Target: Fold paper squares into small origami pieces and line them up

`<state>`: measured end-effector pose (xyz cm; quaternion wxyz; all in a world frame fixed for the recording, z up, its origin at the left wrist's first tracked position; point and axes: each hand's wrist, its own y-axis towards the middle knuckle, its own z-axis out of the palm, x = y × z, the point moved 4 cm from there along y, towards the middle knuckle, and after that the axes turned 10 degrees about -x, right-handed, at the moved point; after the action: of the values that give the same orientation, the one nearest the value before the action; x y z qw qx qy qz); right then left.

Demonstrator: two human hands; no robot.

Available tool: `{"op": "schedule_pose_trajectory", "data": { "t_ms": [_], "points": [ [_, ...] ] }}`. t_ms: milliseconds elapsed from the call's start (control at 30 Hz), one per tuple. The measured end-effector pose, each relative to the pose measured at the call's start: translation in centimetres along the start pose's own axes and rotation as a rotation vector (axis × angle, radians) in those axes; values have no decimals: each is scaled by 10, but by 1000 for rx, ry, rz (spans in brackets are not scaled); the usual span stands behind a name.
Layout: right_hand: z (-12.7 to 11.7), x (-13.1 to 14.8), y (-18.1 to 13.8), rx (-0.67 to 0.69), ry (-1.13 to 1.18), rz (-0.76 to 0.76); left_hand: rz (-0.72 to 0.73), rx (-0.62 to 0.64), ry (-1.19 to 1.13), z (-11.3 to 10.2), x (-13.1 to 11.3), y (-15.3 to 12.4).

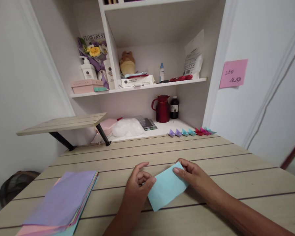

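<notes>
A light blue sheet of paper point(167, 187), seemingly folded to a rectangle, is tilted above the table in front of me. My right hand point(190, 172) pinches its upper right corner, thumb on top and fingers behind. At the paper's left edge is my left hand point(139, 183), its thumb against the edge and its other fingers curled, the index finger raised a little. Part of the left hand's grip is hidden. To the left lies a stack of coloured paper point(64, 196) with a purple sheet on top.
Several small folded paper figures point(185, 132) stand in a row at the table's back edge. A small raised wooden shelf point(66, 123) is at the back left. Behind, a red jug point(162, 109), a dark bottle point(174, 108) and a white plastic bag point(127, 127) occupy the lower shelf.
</notes>
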<state>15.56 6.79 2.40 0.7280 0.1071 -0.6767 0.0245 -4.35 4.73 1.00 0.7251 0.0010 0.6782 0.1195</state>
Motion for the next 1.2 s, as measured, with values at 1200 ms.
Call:
{"op": "schedule_pose_trajectory", "data": {
  "t_ms": [1200],
  "points": [
    [-15, 12, 5, 383, -757, -496, 805, 419, 1027, 21, -23, -27]
  ]
}}
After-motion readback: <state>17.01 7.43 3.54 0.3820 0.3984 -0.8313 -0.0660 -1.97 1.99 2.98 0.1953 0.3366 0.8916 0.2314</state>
